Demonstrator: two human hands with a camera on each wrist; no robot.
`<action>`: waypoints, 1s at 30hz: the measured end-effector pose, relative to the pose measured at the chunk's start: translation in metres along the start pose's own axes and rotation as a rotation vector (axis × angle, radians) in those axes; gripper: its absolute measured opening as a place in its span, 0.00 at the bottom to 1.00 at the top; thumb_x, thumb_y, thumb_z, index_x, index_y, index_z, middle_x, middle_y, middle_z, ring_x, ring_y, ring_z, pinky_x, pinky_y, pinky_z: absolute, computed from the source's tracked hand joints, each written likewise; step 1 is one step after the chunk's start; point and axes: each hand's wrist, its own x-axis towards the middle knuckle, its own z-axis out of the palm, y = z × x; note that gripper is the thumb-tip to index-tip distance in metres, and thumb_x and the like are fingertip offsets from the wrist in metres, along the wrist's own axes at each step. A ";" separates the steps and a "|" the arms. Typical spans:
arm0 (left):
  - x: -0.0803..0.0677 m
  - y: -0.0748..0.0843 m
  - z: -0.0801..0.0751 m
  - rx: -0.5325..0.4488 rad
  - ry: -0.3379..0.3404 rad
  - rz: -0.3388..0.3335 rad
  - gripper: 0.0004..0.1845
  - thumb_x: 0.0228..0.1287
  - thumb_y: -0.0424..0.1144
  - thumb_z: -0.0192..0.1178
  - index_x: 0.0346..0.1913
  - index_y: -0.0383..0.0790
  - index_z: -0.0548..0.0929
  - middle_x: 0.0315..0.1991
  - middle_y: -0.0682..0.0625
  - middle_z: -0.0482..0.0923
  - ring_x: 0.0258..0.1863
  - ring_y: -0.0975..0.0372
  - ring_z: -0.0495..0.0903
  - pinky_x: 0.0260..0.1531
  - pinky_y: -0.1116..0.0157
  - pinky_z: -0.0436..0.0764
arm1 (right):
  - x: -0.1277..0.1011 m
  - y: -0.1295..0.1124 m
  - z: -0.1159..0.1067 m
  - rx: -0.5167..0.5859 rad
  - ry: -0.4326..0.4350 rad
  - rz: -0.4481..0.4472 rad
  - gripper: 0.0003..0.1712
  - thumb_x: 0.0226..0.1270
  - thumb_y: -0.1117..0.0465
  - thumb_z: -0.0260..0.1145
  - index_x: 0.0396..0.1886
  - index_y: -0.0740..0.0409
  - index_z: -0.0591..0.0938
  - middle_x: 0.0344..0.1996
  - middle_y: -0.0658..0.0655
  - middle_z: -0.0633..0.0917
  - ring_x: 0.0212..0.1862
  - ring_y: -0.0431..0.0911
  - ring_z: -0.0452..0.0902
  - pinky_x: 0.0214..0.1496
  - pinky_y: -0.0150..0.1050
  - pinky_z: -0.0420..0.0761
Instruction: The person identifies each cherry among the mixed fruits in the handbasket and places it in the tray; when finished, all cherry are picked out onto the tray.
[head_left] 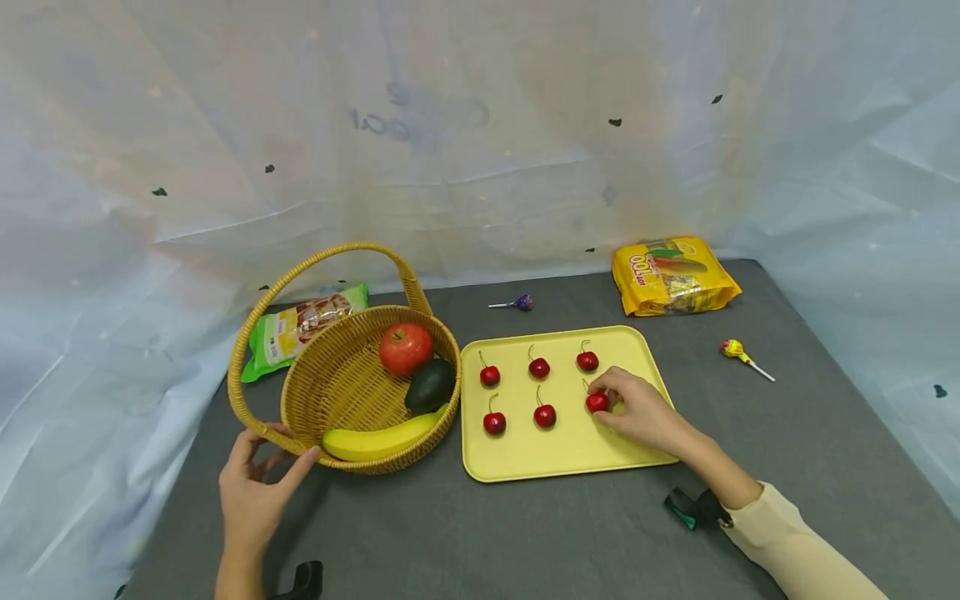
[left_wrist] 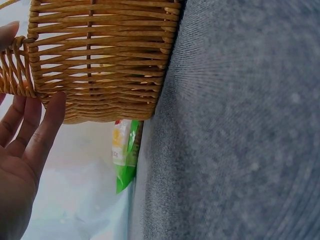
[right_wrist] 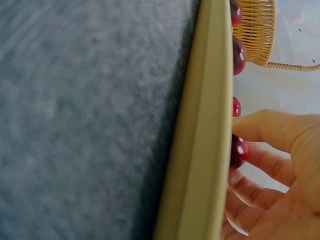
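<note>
At the near left side of the wicker basket [head_left: 345, 375], my left hand [head_left: 255, 492] grips the rim beside the handle's base, thumb toward the inside. The left wrist view shows fingers [left_wrist: 42, 135] against the woven wall. Inside the basket lie a red apple [head_left: 406, 348], a dark green avocado [head_left: 431, 387] and a banana [head_left: 382, 439]. My right hand [head_left: 637, 408] is over the yellow tray [head_left: 517, 462], thumb and fingers around a red cherry [head_left: 597, 402] at the front right of two rows. Other stemmed cherries [head_left: 544, 415] stand to its left and behind it.
Behind the basket lies a green snack bag [head_left: 303, 329]. A purple lollipop [head_left: 522, 302] rests behind the tray, a yellow lollipop [head_left: 735, 349] to its right. A yellow candy package [head_left: 675, 277] occupies the back right. Plastic sheeting [head_left: 480, 167] hangs behind the grey table [head_left: 420, 533].
</note>
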 end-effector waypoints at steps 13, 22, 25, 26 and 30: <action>0.000 -0.001 -0.001 0.009 -0.003 0.027 0.26 0.45 0.17 0.73 0.50 0.25 0.77 0.45 0.42 0.77 0.47 0.65 0.77 0.38 0.78 0.82 | 0.000 -0.002 -0.003 -0.027 -0.024 0.008 0.18 0.54 0.71 0.76 0.46 0.62 0.83 0.37 0.51 0.80 0.34 0.44 0.73 0.36 0.37 0.78; 0.000 0.014 0.003 -0.038 0.077 0.130 0.33 0.50 0.19 0.68 0.61 0.22 0.69 0.51 0.43 0.75 0.48 0.65 0.76 0.41 0.80 0.79 | 0.000 -0.004 -0.011 -0.094 -0.022 0.003 0.20 0.61 0.63 0.75 0.52 0.63 0.83 0.39 0.53 0.79 0.34 0.44 0.74 0.32 0.33 0.76; 0.007 0.033 0.008 -0.139 0.230 0.242 0.32 0.58 0.30 0.65 0.63 0.20 0.66 0.54 0.42 0.75 0.49 0.62 0.75 0.42 0.79 0.78 | -0.001 -0.008 -0.015 -0.120 -0.005 0.028 0.21 0.63 0.60 0.74 0.54 0.62 0.82 0.41 0.54 0.80 0.35 0.45 0.75 0.32 0.34 0.76; 0.010 0.039 0.011 -0.165 0.304 0.283 0.32 0.59 0.36 0.65 0.61 0.19 0.67 0.54 0.41 0.75 0.48 0.62 0.76 0.42 0.78 0.77 | -0.001 -0.009 -0.017 -0.130 0.005 0.036 0.22 0.63 0.59 0.74 0.54 0.62 0.82 0.42 0.54 0.80 0.36 0.45 0.75 0.32 0.35 0.75; 0.019 0.073 0.021 -0.246 0.663 0.443 0.38 0.53 0.57 0.71 0.44 0.21 0.72 0.44 0.38 0.78 0.40 0.62 0.77 0.37 0.78 0.75 | -0.005 -0.014 -0.023 -0.182 0.087 0.046 0.21 0.63 0.60 0.74 0.54 0.61 0.82 0.45 0.56 0.80 0.38 0.48 0.76 0.32 0.38 0.76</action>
